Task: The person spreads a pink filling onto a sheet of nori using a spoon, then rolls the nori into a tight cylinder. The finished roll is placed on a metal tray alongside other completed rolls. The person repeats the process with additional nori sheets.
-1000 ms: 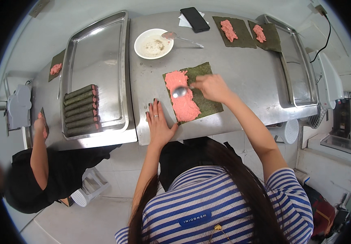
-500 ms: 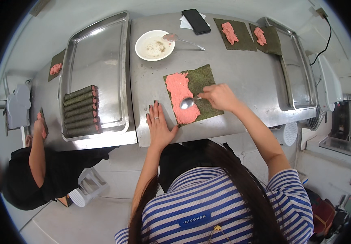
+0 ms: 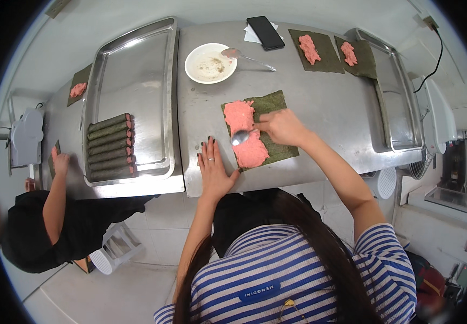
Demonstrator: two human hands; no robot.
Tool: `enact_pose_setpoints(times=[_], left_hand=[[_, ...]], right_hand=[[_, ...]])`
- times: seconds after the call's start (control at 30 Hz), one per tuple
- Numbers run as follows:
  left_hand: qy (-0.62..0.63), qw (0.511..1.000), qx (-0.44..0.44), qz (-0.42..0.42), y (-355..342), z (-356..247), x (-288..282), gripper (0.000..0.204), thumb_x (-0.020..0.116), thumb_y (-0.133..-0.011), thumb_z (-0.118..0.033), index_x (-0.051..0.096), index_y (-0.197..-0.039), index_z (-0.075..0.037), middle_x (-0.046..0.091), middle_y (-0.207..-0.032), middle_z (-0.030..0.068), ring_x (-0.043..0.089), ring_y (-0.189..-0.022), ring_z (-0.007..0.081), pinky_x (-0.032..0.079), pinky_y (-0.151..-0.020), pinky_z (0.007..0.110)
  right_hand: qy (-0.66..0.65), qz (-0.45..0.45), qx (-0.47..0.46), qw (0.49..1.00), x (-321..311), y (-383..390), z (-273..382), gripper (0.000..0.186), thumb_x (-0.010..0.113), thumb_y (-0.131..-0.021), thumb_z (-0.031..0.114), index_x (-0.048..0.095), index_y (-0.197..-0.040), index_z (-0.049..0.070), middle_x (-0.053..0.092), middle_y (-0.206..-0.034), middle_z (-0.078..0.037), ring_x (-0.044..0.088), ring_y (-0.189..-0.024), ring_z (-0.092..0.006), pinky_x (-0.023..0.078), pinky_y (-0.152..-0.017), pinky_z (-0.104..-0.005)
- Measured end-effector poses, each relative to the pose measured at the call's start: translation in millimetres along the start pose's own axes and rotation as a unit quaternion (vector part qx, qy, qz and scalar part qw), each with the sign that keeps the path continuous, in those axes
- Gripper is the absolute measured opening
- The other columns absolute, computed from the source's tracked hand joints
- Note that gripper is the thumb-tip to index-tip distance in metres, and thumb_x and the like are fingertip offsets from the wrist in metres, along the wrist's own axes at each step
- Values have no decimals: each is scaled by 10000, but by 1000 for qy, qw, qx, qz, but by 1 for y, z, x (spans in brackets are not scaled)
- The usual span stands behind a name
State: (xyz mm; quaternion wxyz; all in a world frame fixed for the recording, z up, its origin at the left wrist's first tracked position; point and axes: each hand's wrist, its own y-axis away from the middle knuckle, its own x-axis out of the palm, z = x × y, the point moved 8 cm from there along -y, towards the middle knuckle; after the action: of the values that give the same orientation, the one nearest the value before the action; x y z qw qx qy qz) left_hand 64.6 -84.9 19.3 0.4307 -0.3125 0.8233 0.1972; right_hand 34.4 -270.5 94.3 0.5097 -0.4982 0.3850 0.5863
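Observation:
My right hand (image 3: 284, 128) grips a metal spoon (image 3: 240, 137), its bowl resting on pink minced paste (image 3: 251, 154). The paste covers roughly the left half of a dark green seaweed sheet (image 3: 283, 154) lying on the steel table. My left hand (image 3: 215, 171) lies flat with fingers stretched on the tabletop, its thumb tip close to the sheet's near left corner. Beyond the sheet stands a white bowl (image 3: 194, 66) of cloudy liquid, with a second spoon (image 3: 255, 60) laid across its rim.
On the left a steel tray (image 3: 131, 102) holds several seaweed rolls (image 3: 109, 141). Two seaweed sheets with paste (image 3: 322, 58) lie far right by another tray (image 3: 398, 102). A black phone (image 3: 266, 32) rests at the back. A co-worker's hand (image 3: 60, 162) works at far left.
The spoon has slid left across the paste, which now shows a furrow where the bowl sits. My left hand stays in place. The co-worker's hand has shifted slightly.

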Motion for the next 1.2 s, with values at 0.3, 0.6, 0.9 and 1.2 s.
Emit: enact_pose_setpoints(times=[0.3,0.6,0.9,1.2], left_hand=[[-4,1000,4,-1,-2,-1,0,1077,751,-654,-304,130,-1476,11,120,-1556,189,85,-1439,402,83,-1146,549],[-1,1000,1,-4,0,0,0,1063,743,-656,-298,138,-1473,12,120,-1554,189,89,-1438,401,83,-1146,545],[-16,1000,2,6,-3,-6,-3,1065,766,-662,-297,149,-1462,40,120,-1553,189,108,-1431,407,93,-1149,540],[-14,1000,-6,3,1,-1,-1,1060,760,-663,-307,156,-1459,46,120,-1554,186,104,-1432,404,87,-1151,538]], right_hand=[[0,-85,111,990,-18,-35,-47,285,579,-747,94,733,-968,188,632,-814,-34,646,-750,-271,497,-611,-411],[-3,39,69,997,-6,8,-25,291,602,-749,89,733,-985,199,629,-811,-27,638,-731,-264,483,-587,-416],[33,-86,99,991,-15,-33,-66,274,586,-764,70,727,-980,162,617,-786,-47,629,-713,-269,483,-594,-416],[-3,-10,130,992,-16,-5,-40,297,577,-729,71,742,-955,171,637,-807,-66,647,-769,-285,500,-626,-432]])
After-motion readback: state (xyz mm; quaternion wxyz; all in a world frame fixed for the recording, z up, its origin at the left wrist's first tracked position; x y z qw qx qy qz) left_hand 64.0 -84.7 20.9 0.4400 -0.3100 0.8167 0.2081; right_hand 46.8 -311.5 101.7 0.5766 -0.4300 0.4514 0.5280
